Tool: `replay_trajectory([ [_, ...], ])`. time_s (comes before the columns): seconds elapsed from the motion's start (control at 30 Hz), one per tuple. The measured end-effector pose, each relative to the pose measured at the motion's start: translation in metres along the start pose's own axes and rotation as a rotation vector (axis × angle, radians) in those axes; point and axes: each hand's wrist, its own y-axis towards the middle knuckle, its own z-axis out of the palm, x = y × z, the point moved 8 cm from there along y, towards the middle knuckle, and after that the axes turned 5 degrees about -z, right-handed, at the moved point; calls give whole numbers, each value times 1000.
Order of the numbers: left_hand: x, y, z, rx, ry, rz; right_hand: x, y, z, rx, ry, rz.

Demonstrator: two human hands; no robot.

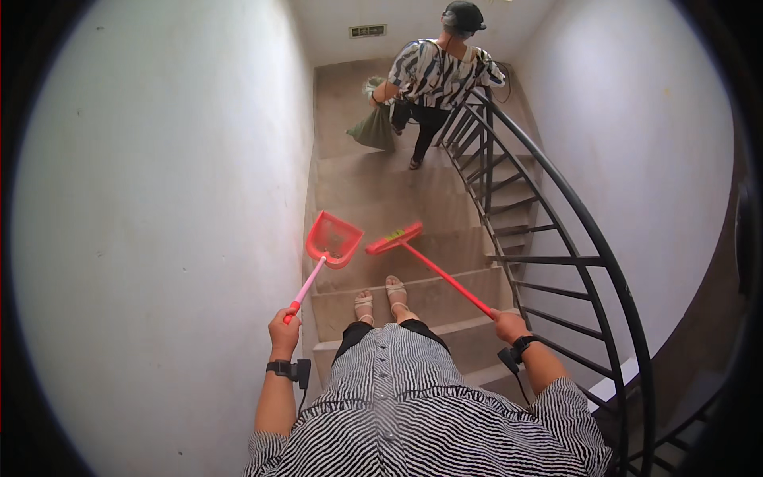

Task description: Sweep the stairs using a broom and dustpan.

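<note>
My left hand (285, 334) grips the handle of a red plastic dustpan (331, 234), which has a pink shaft. Some dark debris shows in the pan near the handle end. In my right hand (511, 326) is the red stick of a broom (446, 275). The broom's red head, with a yellow-green patch on it, is slightly blurred and sits just right of the dustpan, apart from it. Both tools are in front of my sandalled feet (381, 298), over the concrete stairs (411, 244). Whether either tool touches a step cannot be told.
A person (444, 71) in a cap and patterned top is farther down by the landing, holding a green sack (375, 128). A dark metal railing (575, 208) curves along the right. The white wall (161, 238) borders the stairs on the left. A sign (368, 31) hangs on the far wall.
</note>
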Motion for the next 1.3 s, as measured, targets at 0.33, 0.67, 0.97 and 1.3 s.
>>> replay_trajectory([
  [0.33,-48,-126,73,101,388,69,-70,-84,117,17,22,73],
  [0.67,-97,-103,112,345,681,192,-97,-170,131,-103,524,11],
  [0.97,-110,-113,170,540,954,267,-78,-148,121,-2,417,159],
  [1.3,-115,-134,195,518,951,308,-28,-180,124,335,586,98],
])
